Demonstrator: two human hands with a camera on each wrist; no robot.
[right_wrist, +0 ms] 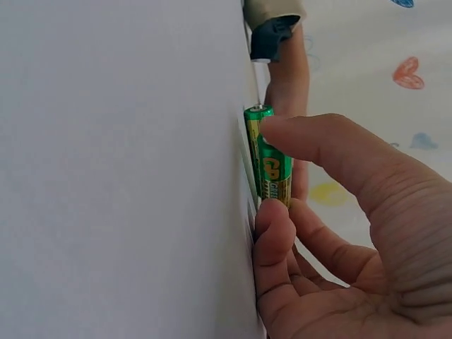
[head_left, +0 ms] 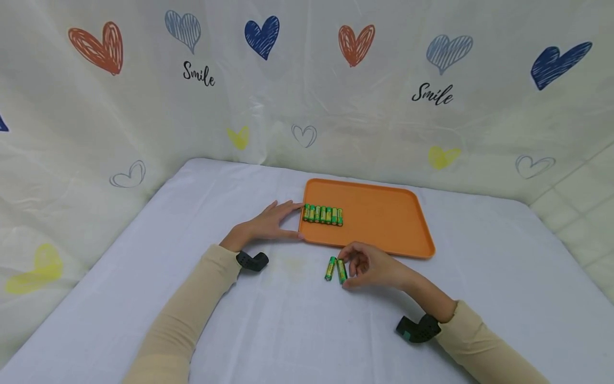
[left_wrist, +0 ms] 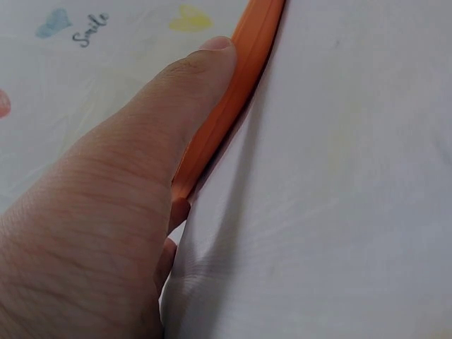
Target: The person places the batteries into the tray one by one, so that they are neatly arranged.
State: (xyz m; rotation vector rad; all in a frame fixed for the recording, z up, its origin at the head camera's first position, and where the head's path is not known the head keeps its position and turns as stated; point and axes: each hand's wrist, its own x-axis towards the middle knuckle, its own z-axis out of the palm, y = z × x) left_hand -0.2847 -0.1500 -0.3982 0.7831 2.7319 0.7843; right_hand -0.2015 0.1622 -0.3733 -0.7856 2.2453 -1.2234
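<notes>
My right hand (head_left: 379,266) pinches a green AA-type battery (head_left: 341,271) between thumb and fingers, just in front of the tray. In the right wrist view that battery (right_wrist: 277,166) bears the letters GP, with the thumb near one end and curled fingers at the other. A second green battery (head_left: 330,268) lies just left of it on the cloth. Spread along the left end of an orange tray (head_left: 384,213), my left hand (head_left: 266,222) has its thumb at the near corner and its fingers at the left rim. Beside those fingers, a row of several batteries (head_left: 323,214) lies in the tray.
A white cloth (head_left: 268,330) covers the table. Behind it hangs a pale sheet (head_left: 307,96) printed with hearts and "Smile". Each wrist wears a black camera, one on the left wrist (head_left: 252,261) and one on the right wrist (head_left: 419,328).
</notes>
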